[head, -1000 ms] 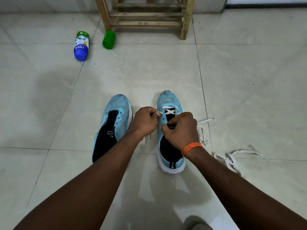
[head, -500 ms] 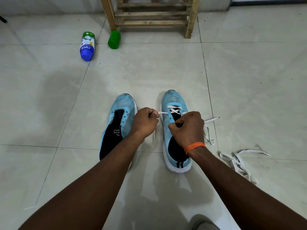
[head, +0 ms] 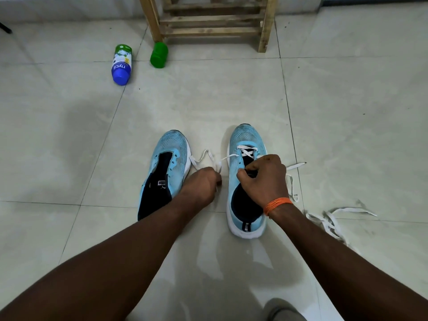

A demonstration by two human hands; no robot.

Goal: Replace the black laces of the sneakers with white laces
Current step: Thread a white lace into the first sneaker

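the unlaced left sneaker (head: pixel 166 172) stands on the floor. just beside it, the left hand (head: pixel 201 184) has its fingers clenched round the white lace (head: pixel 246 148), which is best drawn flat and snug. the lace crosses the right sneaker (head: pixel 245 137) near the toe, and the right hand (head: pixel 264 179) pinches that sneaker's eyelet edge to steady it.

1. I can read "nycil" in white letters on the blue band of the bottle (head: pixel 121 64) lying on its side on the floor (head: pixel 347 112). From my view the word runs along the bottle's length and reads nearly upside down.
2. The left-hand sneaker (head: pixel 163 174) has a small white label (head: pixel 162 183) on its black tongue. It carries two blocky characters with a small logo beside them, and I cannot read either with confidence.
3. I can read nothing else.
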